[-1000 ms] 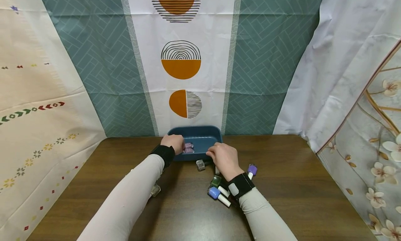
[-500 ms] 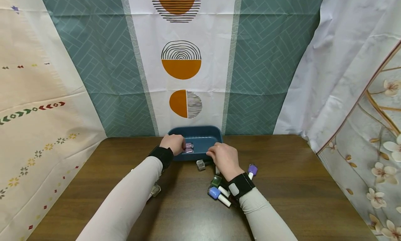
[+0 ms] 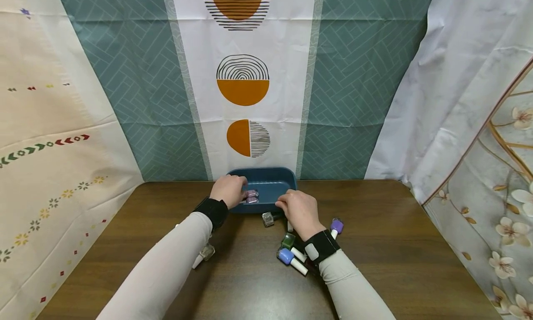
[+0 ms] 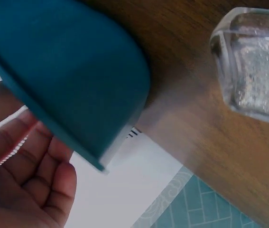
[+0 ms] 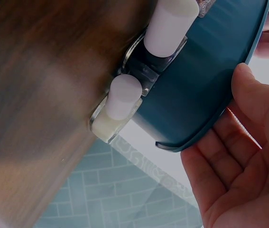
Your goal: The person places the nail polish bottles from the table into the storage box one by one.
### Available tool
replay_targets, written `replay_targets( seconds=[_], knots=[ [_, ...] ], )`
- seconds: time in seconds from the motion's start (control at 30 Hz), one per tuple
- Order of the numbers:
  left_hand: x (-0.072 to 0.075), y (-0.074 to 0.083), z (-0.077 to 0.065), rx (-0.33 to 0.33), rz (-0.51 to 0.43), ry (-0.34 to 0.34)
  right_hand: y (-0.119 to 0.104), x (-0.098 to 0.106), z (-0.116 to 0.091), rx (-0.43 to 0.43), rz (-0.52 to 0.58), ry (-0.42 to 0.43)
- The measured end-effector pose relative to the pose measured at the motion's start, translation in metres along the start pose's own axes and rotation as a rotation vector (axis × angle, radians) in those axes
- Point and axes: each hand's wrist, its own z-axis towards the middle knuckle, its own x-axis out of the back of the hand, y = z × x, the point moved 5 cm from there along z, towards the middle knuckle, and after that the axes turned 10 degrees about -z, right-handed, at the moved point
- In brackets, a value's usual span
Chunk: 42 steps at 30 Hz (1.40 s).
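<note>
A dark blue tray (image 3: pixel 272 208) stands at the back of the table, with pink nail polish bottles (image 3: pixel 251 200) lying in its left part. My left hand (image 3: pixel 228 189) is over the tray's left end beside those bottles. Its fingers (image 4: pixel 53 178) are loosely bent with nothing visible between them in the left wrist view; the tray's wall hides the thumb tip. At the front right, my right hand (image 3: pixel 297 211) pinches the tray's rim, thumb (image 5: pixel 245 85) on the near side and fingers over the far side.
A silver glitter bottle (image 3: pixel 268 219) lies before the tray. Green (image 3: pixel 288 241), blue (image 3: pixel 286 256) and purple (image 3: pixel 337 225) nail polish bottles lie around the right forearm, partly hidden by it. Another clear glitter bottle (image 3: pixel 207 252) lies beside the left forearm. Patterned cloth hangs behind the table.
My left hand has drawn slightly up and back from the pink bottles, its fingers loosening. The right hand stays at the tray's rim. The head view has shifted a little.
</note>
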Motion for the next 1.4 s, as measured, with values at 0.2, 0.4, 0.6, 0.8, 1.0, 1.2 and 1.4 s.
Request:
replay_targets(
  seconds=[0.2, 0.4, 0.6, 0.8, 1.0, 1.2, 1.4],
  knots=[
    [0.011, 0.002, -0.009, -0.005, 0.029, 0.074, 0.0, -0.001, -0.001, 0.004, -0.002, 0.003],
    [0.019, 0.01, -0.02, -0.016, 0.022, 0.109, 0.0, 0.0, 0.0, 0.002, -0.002, 0.014],
    [0.027, 0.018, -0.031, -0.066, 0.016, 0.136, 0.0, 0.001, 0.0, 0.0, -0.001, 0.011],
    [0.033, 0.023, -0.044, -0.101, 0.01, 0.171, 0.0, 0.002, 0.001, -0.002, 0.001, 0.008],
    [0.035, 0.024, -0.058, -0.098, -0.016, 0.194, 0.0, 0.002, 0.0, -0.002, 0.0, 0.009],
    [0.036, 0.028, -0.068, -0.118, -0.019, 0.209, 0.0, 0.002, 0.0, -0.008, -0.002, 0.004],
    [0.038, 0.03, -0.077, -0.116, -0.001, 0.205, 0.0, 0.002, 0.0, -0.004, 0.001, 0.005]
  ],
)
